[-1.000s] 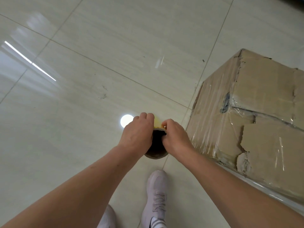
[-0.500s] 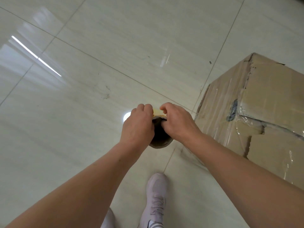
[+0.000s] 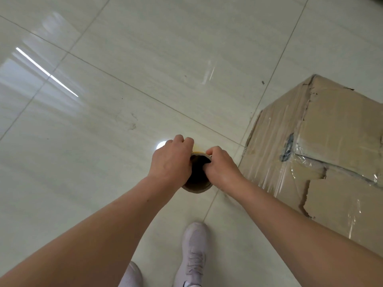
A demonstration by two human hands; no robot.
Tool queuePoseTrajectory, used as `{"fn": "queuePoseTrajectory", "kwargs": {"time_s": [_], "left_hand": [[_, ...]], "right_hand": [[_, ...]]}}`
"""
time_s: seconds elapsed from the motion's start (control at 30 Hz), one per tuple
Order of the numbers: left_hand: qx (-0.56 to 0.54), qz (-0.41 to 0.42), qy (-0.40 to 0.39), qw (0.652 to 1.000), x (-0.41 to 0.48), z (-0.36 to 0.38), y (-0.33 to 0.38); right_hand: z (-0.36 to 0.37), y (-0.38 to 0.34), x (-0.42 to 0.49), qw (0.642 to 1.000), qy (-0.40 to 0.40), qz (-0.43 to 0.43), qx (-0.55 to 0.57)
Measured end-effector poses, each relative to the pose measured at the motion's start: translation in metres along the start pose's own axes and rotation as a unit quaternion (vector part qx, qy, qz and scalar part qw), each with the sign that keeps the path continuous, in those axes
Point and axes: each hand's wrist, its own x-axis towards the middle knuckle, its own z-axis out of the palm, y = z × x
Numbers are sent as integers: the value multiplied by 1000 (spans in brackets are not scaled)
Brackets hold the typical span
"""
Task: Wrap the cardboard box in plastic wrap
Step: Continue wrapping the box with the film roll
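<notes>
sitting on glossy tile floor (image 3: 103, 141) at right, torn cardboard box (image 3: 335, 129) partly covered in plastic wrap (image 3: 269, 177), just left of it left hand (image 3: 172, 162) and right hand (image 3: 221, 168) curl tight round wrap roll (image 3: 196, 184) rim.

single view: head-worn wide-angle camera, aimed forward and steeply down at the tiled floor (image 3: 103, 166). left hand (image 3: 171, 162) and right hand (image 3: 221, 170), gripping the plastic wrap roll (image 3: 196, 188), sit near frame centre, close to the lens. cardboard box (image 3: 331, 146) is cut by the right edge; shoes (image 3: 194, 251) by the bottom edge.
</notes>
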Motion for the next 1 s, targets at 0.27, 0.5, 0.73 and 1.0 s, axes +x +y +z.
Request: {"fn": "queuePoseTrajectory", "kwargs": {"time_s": [0.27, 0.5, 0.73, 1.0], "left_hand": [[-85, -58, 27, 994, 10, -4, 2], [-217, -120, 54, 967, 29, -10, 8], [-166, -100, 40, 980, 29, -12, -2], [21, 31, 12, 999, 42, -22, -10]], "right_hand": [[-24, -15, 28, 982, 11, -113, -150], [-48, -29, 51, 952, 64, -193, -227], [-51, -30, 24, 999, -35, 3, -16], [-37, -37, 22, 998, -52, 24, -16]]}}
